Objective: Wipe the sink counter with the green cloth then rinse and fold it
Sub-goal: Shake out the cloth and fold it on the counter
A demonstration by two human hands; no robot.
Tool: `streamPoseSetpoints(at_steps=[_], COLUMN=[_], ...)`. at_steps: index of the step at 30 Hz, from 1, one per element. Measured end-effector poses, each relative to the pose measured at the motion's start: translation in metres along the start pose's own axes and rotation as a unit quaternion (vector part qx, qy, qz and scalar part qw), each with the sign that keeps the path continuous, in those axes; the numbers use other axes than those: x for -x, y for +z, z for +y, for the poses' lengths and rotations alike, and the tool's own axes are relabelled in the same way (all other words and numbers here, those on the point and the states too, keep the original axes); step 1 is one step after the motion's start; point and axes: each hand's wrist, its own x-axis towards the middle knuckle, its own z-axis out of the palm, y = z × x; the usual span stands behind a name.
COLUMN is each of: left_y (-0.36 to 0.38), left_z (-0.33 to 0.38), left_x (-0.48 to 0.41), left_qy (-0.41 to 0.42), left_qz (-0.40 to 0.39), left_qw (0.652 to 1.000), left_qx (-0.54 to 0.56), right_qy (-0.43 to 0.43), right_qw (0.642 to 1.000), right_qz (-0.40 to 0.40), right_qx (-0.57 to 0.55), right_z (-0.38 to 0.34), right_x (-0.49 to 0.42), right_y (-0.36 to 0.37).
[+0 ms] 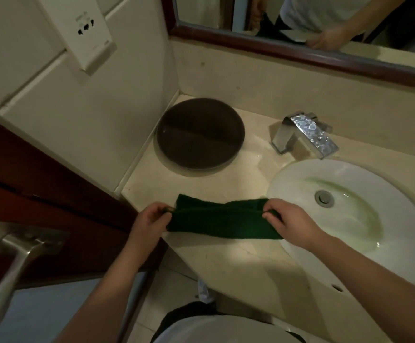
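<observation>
The dark green cloth [220, 219] lies stretched in a long folded band on the beige stone counter [241, 263], just left of the white oval sink [384, 246]. My left hand [149, 219] pinches the cloth's left end between thumb and fingers. My right hand [289, 221] pinches its right end, at the sink's rim. The cloth's far left corner sticks out behind the fold. No water runs from the chrome faucet [305, 134].
A round dark brown tray [200, 133] sits in the counter's back left corner. A mirror with a dark wood frame [300, 55] hangs above the backsplash. A brown door with a metal lever handle [6, 273] stands at left. A wall socket [87, 30] is on the tiles.
</observation>
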Motion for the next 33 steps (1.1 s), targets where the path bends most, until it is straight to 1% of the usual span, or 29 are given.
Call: streamPoseSetpoints(at_steps=[3, 7, 11, 15, 18, 20, 24, 26, 29, 30, 31, 32, 33], left_y=[0.013, 0.023, 0.026, 0.032, 0.037, 0.038, 0.036, 0.035, 0.042, 0.047, 0.055, 0.064, 0.075], left_z=[0.007, -0.004, -0.012, -0.015, -0.016, -0.016, -0.015, -0.011, 0.001, 0.005, 0.008, 0.007, 0.002], left_x=[-0.023, -0.044, -0.048, -0.045, -0.044, -0.044, -0.05, -0.06, -0.074, -0.072, -0.065, -0.053, -0.036], left_qy=[-0.015, -0.045, -0.017, 0.01, -0.003, -0.014, 0.004, 0.02, 0.057, 0.079, 0.108, 0.141, 0.176], left_qz=[0.005, 0.015, 0.061, 0.118, 0.121, 0.117, 0.131, 0.153, 0.211, 0.215, 0.199, 0.155, 0.081], left_qw=[1.0, 0.993, 0.979, 0.951, 0.929, 0.915, 0.904, 0.898, 0.883, 0.885, 0.894, 0.908, 0.924], left_qx=[0.004, -0.105, -0.193, -0.284, -0.35, -0.387, -0.408, -0.412, -0.416, -0.404, -0.387, -0.362, -0.33], right_qy=[0.046, 0.085, 0.104, 0.104, 0.079, 0.064, 0.124, 0.16, 0.201, 0.198, 0.193, 0.192, 0.202], right_qw=[0.999, 0.996, 0.994, 0.994, 0.993, 0.994, 0.991, 0.984, 0.958, 0.949, 0.939, 0.926, 0.908], right_qz=[0.001, -0.034, -0.017, 0.006, 0.029, 0.031, -0.045, -0.06, -0.076, -0.084, -0.094, -0.104, -0.111], right_qx=[-0.02, -0.012, 0.013, 0.044, 0.085, 0.084, 0.005, -0.045, -0.189, -0.232, -0.267, -0.307, -0.35], right_z=[0.004, 0.011, 0.016, 0.018, 0.018, 0.019, 0.015, 0.008, -0.014, -0.023, -0.032, -0.041, -0.048], right_x=[-0.017, -0.029, -0.032, -0.035, -0.04, -0.043, -0.038, -0.029, -0.008, -0.001, 0.006, 0.012, 0.015], right_y=[0.002, 0.005, 0.009, 0.01, 0.011, 0.012, 0.008, 0.004, -0.004, -0.008, -0.011, -0.012, -0.012])
